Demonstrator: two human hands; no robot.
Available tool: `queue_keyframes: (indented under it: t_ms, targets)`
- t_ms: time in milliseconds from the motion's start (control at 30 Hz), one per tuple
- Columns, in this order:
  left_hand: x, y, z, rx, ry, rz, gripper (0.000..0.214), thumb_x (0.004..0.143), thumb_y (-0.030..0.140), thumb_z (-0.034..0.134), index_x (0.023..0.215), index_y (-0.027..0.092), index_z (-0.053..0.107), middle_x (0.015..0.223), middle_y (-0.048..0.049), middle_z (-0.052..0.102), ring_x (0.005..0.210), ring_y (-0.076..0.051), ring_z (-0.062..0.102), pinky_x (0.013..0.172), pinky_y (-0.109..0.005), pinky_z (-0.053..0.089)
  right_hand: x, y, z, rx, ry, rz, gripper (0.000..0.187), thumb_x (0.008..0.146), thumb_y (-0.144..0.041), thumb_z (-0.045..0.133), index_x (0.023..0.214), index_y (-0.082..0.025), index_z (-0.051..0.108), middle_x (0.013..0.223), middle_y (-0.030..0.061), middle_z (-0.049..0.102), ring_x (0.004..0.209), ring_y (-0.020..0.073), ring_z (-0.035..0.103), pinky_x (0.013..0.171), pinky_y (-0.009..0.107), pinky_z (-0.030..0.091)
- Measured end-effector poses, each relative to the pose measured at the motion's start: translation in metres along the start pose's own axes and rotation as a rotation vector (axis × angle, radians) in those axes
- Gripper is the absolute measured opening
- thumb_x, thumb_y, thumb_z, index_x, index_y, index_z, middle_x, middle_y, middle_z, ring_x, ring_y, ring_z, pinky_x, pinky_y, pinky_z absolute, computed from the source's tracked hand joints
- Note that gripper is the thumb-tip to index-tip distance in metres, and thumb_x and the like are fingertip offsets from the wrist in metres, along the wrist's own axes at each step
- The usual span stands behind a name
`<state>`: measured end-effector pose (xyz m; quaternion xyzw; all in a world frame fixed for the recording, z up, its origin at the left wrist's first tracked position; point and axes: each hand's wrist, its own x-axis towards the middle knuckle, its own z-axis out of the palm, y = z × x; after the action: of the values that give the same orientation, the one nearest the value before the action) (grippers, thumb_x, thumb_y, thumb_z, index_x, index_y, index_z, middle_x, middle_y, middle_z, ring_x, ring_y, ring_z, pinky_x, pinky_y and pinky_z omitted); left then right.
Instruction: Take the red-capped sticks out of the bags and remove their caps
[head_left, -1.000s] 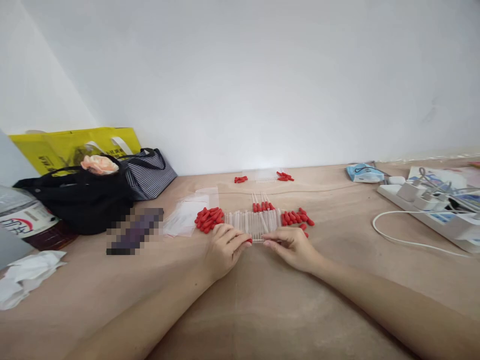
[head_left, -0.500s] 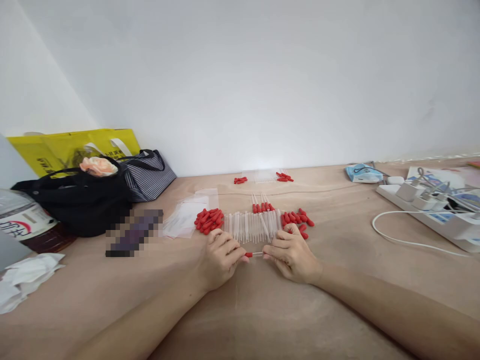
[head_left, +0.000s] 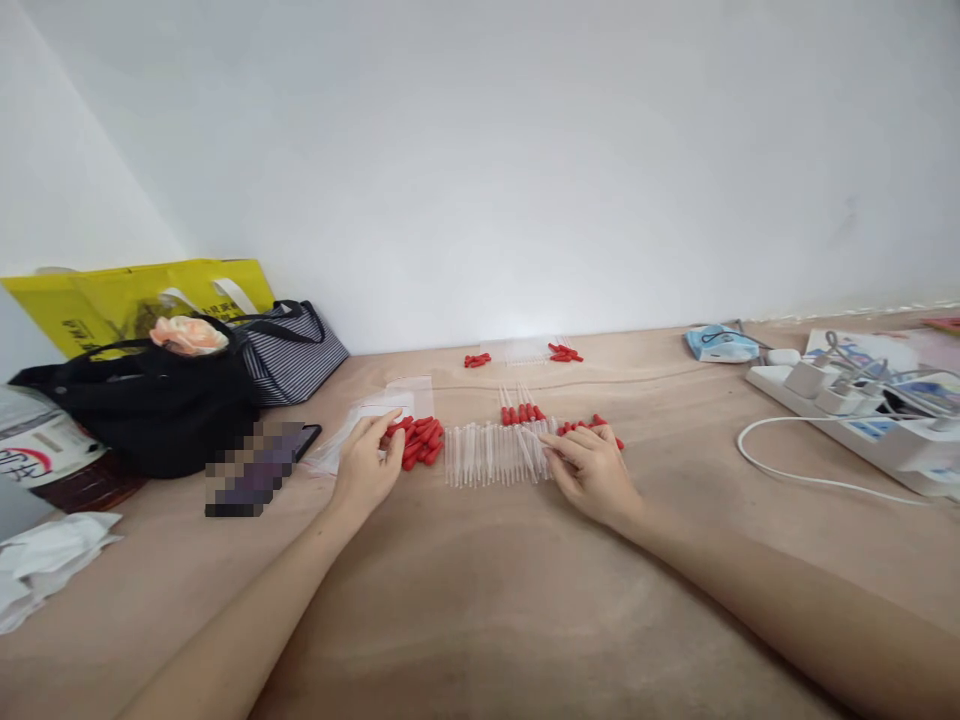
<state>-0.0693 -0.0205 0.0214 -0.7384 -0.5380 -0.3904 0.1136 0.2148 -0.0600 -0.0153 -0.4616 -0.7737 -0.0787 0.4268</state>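
Note:
My left hand (head_left: 369, 465) is at the left pile of red rubber bulbs (head_left: 424, 440), thumb and fingers apart, with fingertips touching or just above the bulbs. My right hand (head_left: 596, 475) lies over the right end of a row of clear dropper tubes (head_left: 484, 455). Its fingers are bent together at the tubes, and whatever is between the fingertips is too small to make out. Behind the row lie several droppers with red bulbs (head_left: 523, 413), tips pointing away. A second pile of red bulbs (head_left: 611, 432) is partly hidden behind my right hand.
Clear plastic bags (head_left: 409, 395) lie left of the bulbs, beside a blurred phone (head_left: 304, 440). More bulbs (head_left: 566, 353) lie near the wall. Bags (head_left: 292, 350) and a bottle (head_left: 67, 450) stand left; a power strip (head_left: 847, 430) with cables and a blue mask (head_left: 720, 345) lie right.
The red-bulbed dropper between my hands is no longer there. My left hand has moved left and away to the bulb pile; my right hand has shifted forward to the tubes.

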Motion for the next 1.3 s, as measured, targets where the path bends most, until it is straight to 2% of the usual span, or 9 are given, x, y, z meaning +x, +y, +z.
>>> queue_keyframes:
  t_ms: [167,367,533,700,800,1067,1167,1267,1300]
  targets:
    - [0.003,-0.011,0.016,0.018,-0.100,-0.074,0.029,0.077,0.032,0.044,0.095,0.015,0.058,0.081,-0.0051,0.060,0.067,-0.016,0.056,0.064,-0.028,0.046,0.015,0.006,0.009,-0.185,-0.059,0.024,0.023,0.080,-0.017,0.042,0.086,-0.020,0.064,0.067,0.0012,0.062,0.066,0.0123,0.050,0.065,0.030,0.018]
    - [-0.002,-0.008,0.016,0.055,-0.074,0.012,0.030,0.079,0.038,0.044,0.093,0.016,0.059,0.091,-0.0077,0.059,0.085,-0.020,0.055,0.078,-0.033,0.044,0.021,-0.003,0.017,-0.309,-0.217,0.011,0.023,0.082,-0.020,0.040,0.084,-0.018,0.063,0.070,0.0043,0.061,0.069,0.0144,0.049,0.064,0.031,0.016]
    - [-0.009,-0.007,0.015,0.079,-0.029,0.085,0.026,0.079,0.036,0.046,0.093,0.018,0.059,0.089,-0.0067,0.057,0.085,-0.021,0.051,0.079,-0.034,0.043,0.020,-0.008,0.007,-0.268,-0.329,-0.024,0.036,0.083,-0.045,0.040,0.086,-0.016,0.061,0.077,0.0073,0.060,0.076,0.0186,0.050,0.067,0.032,0.019]
    - [-0.013,-0.008,0.016,0.057,0.004,0.143,0.023,0.079,0.033,0.048,0.092,0.018,0.059,0.087,-0.0070,0.055,0.084,-0.021,0.050,0.076,-0.035,0.043,0.019,0.001,-0.011,-0.128,-0.450,-0.083,0.059,0.070,-0.065,0.046,0.102,-0.017,0.057,0.085,0.0077,0.060,0.083,0.0215,0.049,0.067,0.031,0.021]
    - [-0.013,-0.008,0.015,0.060,0.011,0.155,0.022,0.079,0.032,0.048,0.092,0.019,0.059,0.088,-0.0066,0.054,0.084,-0.021,0.050,0.077,-0.035,0.043,0.021,0.006,-0.012,-0.080,-0.478,-0.113,0.067,0.065,-0.067,0.050,0.109,-0.017,0.054,0.084,0.0068,0.060,0.083,0.0210,0.050,0.068,0.031,0.022]
    - [-0.014,-0.008,0.014,0.057,-0.024,0.144,0.021,0.079,0.031,0.049,0.092,0.018,0.059,0.089,-0.0065,0.053,0.086,-0.020,0.050,0.079,-0.035,0.042,0.026,-0.001,-0.001,-0.069,-0.469,-0.101,0.050,0.069,-0.056,0.055,0.102,-0.019,0.059,0.081,0.0055,0.061,0.078,0.0186,0.051,0.070,0.032,0.023]
    - [-0.014,-0.007,0.013,0.055,-0.030,0.150,0.022,0.079,0.030,0.049,0.092,0.017,0.059,0.090,-0.0072,0.053,0.086,-0.021,0.050,0.079,-0.035,0.042,0.037,0.004,-0.005,-0.003,-0.481,0.049,0.042,0.070,-0.052,0.055,0.101,-0.022,0.059,0.084,0.0030,0.062,0.080,0.0171,0.052,0.074,0.033,0.026]
    - [-0.014,-0.006,0.013,0.053,-0.028,0.158,0.022,0.079,0.030,0.049,0.092,0.016,0.059,0.090,-0.0079,0.053,0.086,-0.021,0.049,0.079,-0.036,0.041,0.059,0.022,-0.005,0.032,-0.482,0.480,0.025,0.077,-0.041,0.050,0.089,-0.023,0.062,0.085,0.0014,0.063,0.078,0.0136,0.055,0.071,0.027,0.033]
    - [-0.014,-0.005,0.013,0.050,-0.029,0.158,0.022,0.079,0.030,0.049,0.093,0.016,0.059,0.090,-0.0080,0.053,0.087,-0.021,0.049,0.079,-0.036,0.041,0.067,0.029,-0.002,0.007,-0.479,0.562,0.023,0.077,-0.037,0.049,0.086,-0.020,0.062,0.085,0.0039,0.063,0.077,0.0147,0.055,0.067,0.027,0.035]
